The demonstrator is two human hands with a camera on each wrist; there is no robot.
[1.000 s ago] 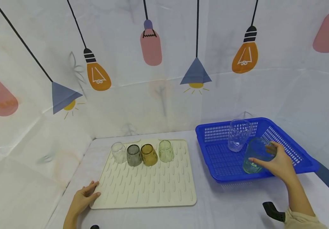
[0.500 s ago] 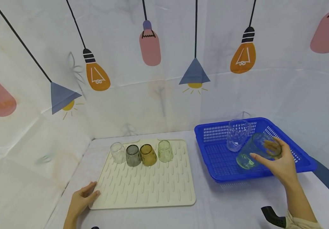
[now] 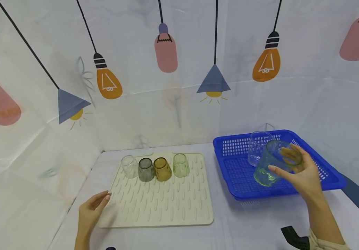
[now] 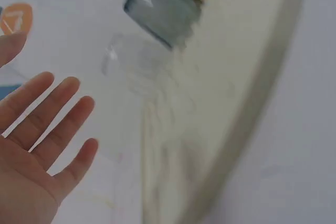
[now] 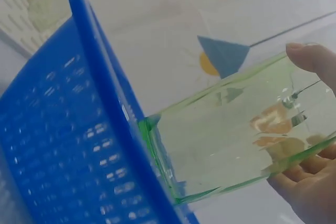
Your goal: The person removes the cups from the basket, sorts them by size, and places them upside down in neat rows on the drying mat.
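Behind held glass (image 3: 268,163) — head view only — clear tumbler (image 3: 255,148)

Green-tinted glass (image 3: 272,163), blue latticed basket (image 3: 235,170)

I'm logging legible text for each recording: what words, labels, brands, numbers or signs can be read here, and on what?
None can be read.
Wall sheet: printed lamps and bulbs, pictures only; the white lines in the bulbs are drawn filaments.
Held glass, basket, mat: no lettering visible.
Black wrist piece: too small to rule out fine print.
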